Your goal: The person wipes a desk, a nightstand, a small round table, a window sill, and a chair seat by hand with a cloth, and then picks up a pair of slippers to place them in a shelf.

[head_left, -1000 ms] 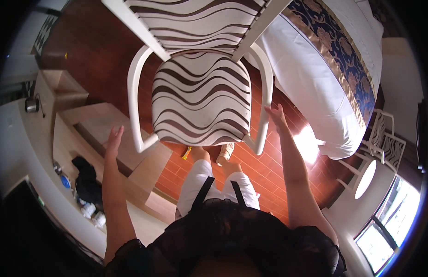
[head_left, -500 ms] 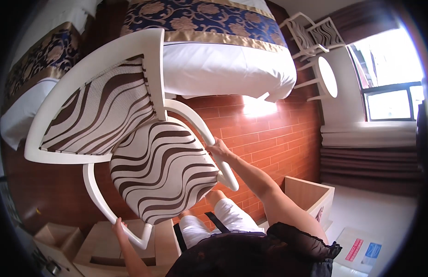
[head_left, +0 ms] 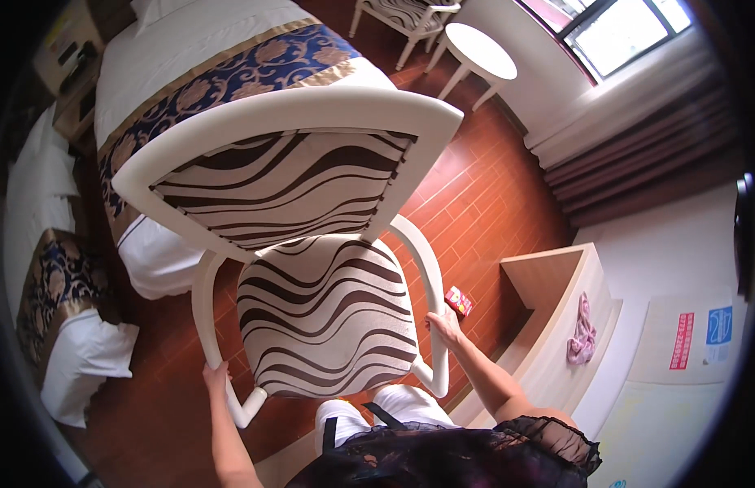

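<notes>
Striped armchair (head_left: 325,317) on the near side of the bed (head_left: 154,264), backrest (head_left: 288,183) toward the bed; left hand (head_left: 216,378) and right hand (head_left: 446,325) each wrapped around one armrest (head_left: 202,301) (a paired hold, presumably for even balance); round table (head_left: 481,52), right of the bed, perhaps placed for daylight.

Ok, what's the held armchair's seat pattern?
Armchair seat: brown wavy stripes on off-white; best in head view.

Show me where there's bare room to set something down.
Bare: reddish floorboards between the white, striped-fabric armchair and the dark pleated curtain; the round white tabletop also looks free. Crowded: around the right hand, gripping the armchair, with a small red packet just beyond.
</notes>
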`<state>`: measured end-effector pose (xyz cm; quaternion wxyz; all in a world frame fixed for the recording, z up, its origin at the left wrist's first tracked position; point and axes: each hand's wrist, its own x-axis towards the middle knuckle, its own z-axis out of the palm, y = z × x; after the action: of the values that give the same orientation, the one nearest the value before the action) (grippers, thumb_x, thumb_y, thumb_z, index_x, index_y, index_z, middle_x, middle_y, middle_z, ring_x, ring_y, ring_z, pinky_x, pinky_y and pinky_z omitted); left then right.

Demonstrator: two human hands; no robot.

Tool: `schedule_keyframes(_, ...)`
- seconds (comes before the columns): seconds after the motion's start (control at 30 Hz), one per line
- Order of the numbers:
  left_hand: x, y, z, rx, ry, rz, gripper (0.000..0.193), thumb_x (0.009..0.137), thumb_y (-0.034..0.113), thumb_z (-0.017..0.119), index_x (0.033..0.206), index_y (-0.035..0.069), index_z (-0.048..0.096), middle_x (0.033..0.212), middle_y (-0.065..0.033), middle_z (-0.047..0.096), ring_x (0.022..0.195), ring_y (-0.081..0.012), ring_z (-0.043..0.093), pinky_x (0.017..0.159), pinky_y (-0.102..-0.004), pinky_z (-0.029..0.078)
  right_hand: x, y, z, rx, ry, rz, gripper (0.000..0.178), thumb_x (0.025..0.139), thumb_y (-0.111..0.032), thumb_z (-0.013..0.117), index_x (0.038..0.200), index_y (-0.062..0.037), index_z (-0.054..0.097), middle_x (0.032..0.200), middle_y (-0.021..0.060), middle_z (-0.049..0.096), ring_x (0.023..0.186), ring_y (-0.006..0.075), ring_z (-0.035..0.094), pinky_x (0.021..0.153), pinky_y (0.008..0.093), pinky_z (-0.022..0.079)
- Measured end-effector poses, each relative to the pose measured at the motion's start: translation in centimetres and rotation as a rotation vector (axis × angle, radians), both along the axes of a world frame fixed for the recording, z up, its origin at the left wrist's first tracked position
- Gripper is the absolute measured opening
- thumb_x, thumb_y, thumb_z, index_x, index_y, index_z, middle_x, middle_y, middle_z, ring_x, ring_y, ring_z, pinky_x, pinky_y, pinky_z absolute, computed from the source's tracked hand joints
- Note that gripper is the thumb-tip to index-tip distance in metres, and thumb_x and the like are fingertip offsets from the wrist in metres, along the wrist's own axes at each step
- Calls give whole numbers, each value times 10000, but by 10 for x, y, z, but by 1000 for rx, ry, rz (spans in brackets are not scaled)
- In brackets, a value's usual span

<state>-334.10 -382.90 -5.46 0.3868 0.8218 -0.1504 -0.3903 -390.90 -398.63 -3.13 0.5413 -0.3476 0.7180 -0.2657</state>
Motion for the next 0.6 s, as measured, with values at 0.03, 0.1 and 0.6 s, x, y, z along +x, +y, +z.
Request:
schedule_keyframes(0.03,10,-17,12,-29,-21,-29,293,757,114,624,1009,-6,531,684,-53,535,519,-137,514,481,-271,445,5,12,-1,-32,-9,-55,277,706,-99,623,935,-5,500,706,74,568,579,152,568,545,295,484)
schedule_keyframes(0.1,1,8,52,42,-72,-72,273,767,114,616,1007,3,550,689,-50,538,561,-131,519,495,-268,427,-7,69,17,-22,-40,-110,277,706,-91,618,941,0,503,705,73,568,576,156,571,544,295,485)
schedule_keyframes(0.6,-78,-194,211,-272,-253,-800,345,642,255,663,905,37,610,783,-124,654,762,-249,630,690,-371,481,-1,302,146,-210,-170,-930,274,698,-96,590,954,-35,513,726,80,572,589,185,565,515,320,473)
